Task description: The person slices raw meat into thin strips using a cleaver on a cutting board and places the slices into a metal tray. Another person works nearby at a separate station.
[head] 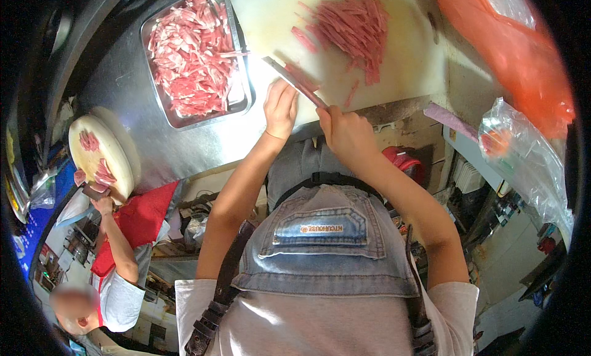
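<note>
My right hand [348,134] grips the handle of a kitchen knife [295,81], whose blade slants up and left over a white cutting board [272,14]. Beside the blade, on its near side, my left hand [280,107] rests with fingers together and bent. Whether meat lies under those fingers is hidden. Against the blade's far side are cut strips of raw meat [302,77]. Farther back on the board is a heap of thin red meat strips [353,30], with a few loose strips around it.
Left of the board, a metal tray [161,95] holds many pale-and-red meat strips [194,56]. At far left, a co-worker's hand [104,204] holds a cleaver [96,191] at a thick round board [117,157]. An orange plastic bag [517,56] and a clear bag [531,162] lie right.
</note>
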The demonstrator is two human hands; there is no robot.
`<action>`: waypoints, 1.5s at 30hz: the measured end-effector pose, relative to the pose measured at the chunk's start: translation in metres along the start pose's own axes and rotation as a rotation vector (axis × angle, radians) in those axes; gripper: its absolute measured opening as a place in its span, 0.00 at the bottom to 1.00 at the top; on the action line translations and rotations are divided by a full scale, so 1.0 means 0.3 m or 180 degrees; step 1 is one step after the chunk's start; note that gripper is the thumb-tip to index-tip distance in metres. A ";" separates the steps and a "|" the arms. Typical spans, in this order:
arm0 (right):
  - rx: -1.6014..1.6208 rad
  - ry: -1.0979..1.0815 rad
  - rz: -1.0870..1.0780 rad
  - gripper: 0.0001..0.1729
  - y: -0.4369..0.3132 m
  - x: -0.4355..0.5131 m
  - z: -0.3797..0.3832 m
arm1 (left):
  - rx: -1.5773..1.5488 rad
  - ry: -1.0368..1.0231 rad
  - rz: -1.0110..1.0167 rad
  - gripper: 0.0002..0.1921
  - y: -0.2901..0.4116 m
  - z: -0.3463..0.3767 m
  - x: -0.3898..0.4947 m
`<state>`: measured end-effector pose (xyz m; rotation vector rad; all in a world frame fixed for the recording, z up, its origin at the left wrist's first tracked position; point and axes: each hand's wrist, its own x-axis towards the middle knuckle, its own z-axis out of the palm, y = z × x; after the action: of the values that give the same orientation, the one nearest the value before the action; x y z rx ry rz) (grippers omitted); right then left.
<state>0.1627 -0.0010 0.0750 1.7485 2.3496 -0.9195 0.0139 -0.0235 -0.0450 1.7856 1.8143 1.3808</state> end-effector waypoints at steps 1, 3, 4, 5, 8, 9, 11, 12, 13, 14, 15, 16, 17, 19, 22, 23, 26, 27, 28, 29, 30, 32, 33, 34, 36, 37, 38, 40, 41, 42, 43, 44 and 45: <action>0.0006 -0.0020 0.0042 0.27 0.007 0.011 0.010 | 0.0089 -0.0186 0.0126 0.13 -0.004 -0.002 -0.003; 0.0018 -0.0063 0.0117 0.27 0.033 0.037 0.048 | 0.0271 -0.0553 0.0375 0.12 -0.011 -0.012 -0.003; 0.0068 -0.0115 0.0130 0.27 0.048 0.035 0.053 | 0.0124 -0.0667 0.0257 0.13 -0.003 -0.013 0.007; 0.0118 -0.0168 0.0143 0.27 0.069 0.026 0.052 | 0.0143 -0.0615 0.0240 0.13 0.010 -0.013 0.006; 0.0247 -0.0221 0.0152 0.27 0.063 0.034 0.046 | 0.0244 -0.0454 0.0273 0.12 0.004 -0.009 0.004; 0.0282 -0.0242 0.0153 0.27 0.055 0.029 0.040 | 0.0235 -0.0417 0.0240 0.12 0.003 -0.009 0.002; 0.0341 -0.0131 0.0230 0.26 0.047 0.019 0.021 | 0.0212 -0.0351 0.0182 0.12 0.006 -0.008 0.002; 0.0371 -0.0046 0.0265 0.26 0.045 0.018 0.008 | 0.0164 -0.0367 0.0179 0.12 -0.004 -0.006 0.002; 0.0474 0.0064 0.0259 0.26 0.048 0.014 -0.002 | 0.0171 -0.0343 0.0069 0.11 -0.008 -0.012 -0.001; 0.0578 0.0177 0.0255 0.26 0.058 0.008 -0.014 | 0.0176 -0.0319 -0.0039 0.11 -0.011 -0.019 -0.005; 0.0677 0.0291 0.0252 0.26 0.073 0.000 -0.024 | 0.0176 -0.0293 -0.0147 0.11 -0.009 -0.022 -0.006; 0.0782 0.0296 0.0302 0.26 0.096 -0.003 -0.031 | 0.0205 -0.0174 -0.0361 0.12 -0.004 -0.022 -0.005; 0.0888 0.0301 0.0352 0.27 0.126 -0.001 -0.037 | 0.0150 -0.0249 -0.0292 0.13 -0.002 -0.022 -0.002; 0.1019 0.0286 0.0487 0.28 0.168 -0.006 -0.044 | 0.0036 -0.0403 -0.0131 0.16 0.025 -0.037 0.060; 0.1086 0.0213 0.0678 0.29 0.199 -0.031 -0.050 | 0.0241 -0.1108 0.0117 0.20 0.062 -0.050 0.161; 0.1111 0.0204 0.0709 0.29 0.204 -0.043 -0.051 | 0.0353 -0.1349 0.0169 0.21 0.068 -0.050 0.183; 0.1264 0.0220 0.0745 0.30 0.223 -0.078 -0.042 | 0.0664 -0.2100 0.0586 0.23 0.044 -0.050 0.241; 0.1335 0.0223 0.0738 0.30 0.230 -0.090 -0.035 | 0.0811 -0.2334 0.0694 0.23 0.044 -0.050 0.259; 0.1397 0.0222 0.0765 0.30 0.236 -0.103 -0.028 | 0.0861 -0.2503 0.0710 0.23 0.052 -0.046 0.280; 0.1458 0.0220 0.0791 0.30 0.242 -0.117 -0.022 | 0.0881 -0.2593 0.0811 0.21 0.042 -0.039 0.288; 0.1526 0.0226 0.0814 0.30 0.250 -0.127 -0.015 | 0.0907 -0.2684 0.0923 0.19 0.024 -0.027 0.295; 0.1572 0.0352 0.0728 0.31 0.269 -0.150 -0.001 | 0.0577 -0.2833 0.0805 0.16 -0.018 0.001 0.316; 0.1597 0.0410 0.0686 0.32 0.274 -0.160 0.001 | 0.0236 -0.2890 0.0567 0.16 -0.037 0.004 0.337; 0.1592 0.0363 0.0674 0.31 0.275 -0.169 -0.003 | -0.0105 -0.2939 0.0326 0.16 -0.051 0.000 0.347; 0.1579 0.0270 0.0657 0.29 0.277 -0.187 -0.013 | -0.0228 -0.2728 -0.0092 0.18 -0.058 -0.024 0.354; 0.1485 0.0220 0.0580 0.29 0.279 -0.193 -0.009 | -0.0293 -0.2621 -0.0298 0.19 -0.053 -0.036 0.361; 0.1388 0.0170 0.0502 0.30 0.280 -0.198 0.003 | -0.0246 -0.2675 -0.0853 0.19 -0.047 -0.049 0.370; 0.1178 0.0075 0.0305 0.30 0.273 -0.203 0.027 | -0.0332 -0.2338 -0.1162 0.17 -0.067 -0.065 0.350; 0.1069 0.0028 0.0177 0.30 0.260 -0.203 0.039 | -0.0366 -0.2157 -0.1321 0.16 -0.092 -0.075 0.327; 0.0961 -0.0037 0.0030 0.30 0.252 -0.197 0.054 | -0.0720 -0.1891 -0.1457 0.16 -0.171 -0.070 0.280; 0.1032 -0.0108 0.0057 0.30 0.253 -0.195 0.072 | -0.0867 -0.1687 -0.1733 0.16 -0.159 -0.074 0.273; 0.1104 -0.0179 0.0081 0.29 0.256 -0.190 0.092 | -0.1012 -0.1476 -0.2006 0.15 -0.141 -0.080 0.254; 0.1173 -0.0263 0.0095 0.29 0.255 -0.185 0.104 | -0.1154 -0.1250 -0.2284 0.15 -0.121 -0.089 0.232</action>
<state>0.2414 -0.0503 0.0396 1.8126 2.2033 -1.4666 -0.0444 0.0329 -0.0281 0.9779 1.6124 0.9117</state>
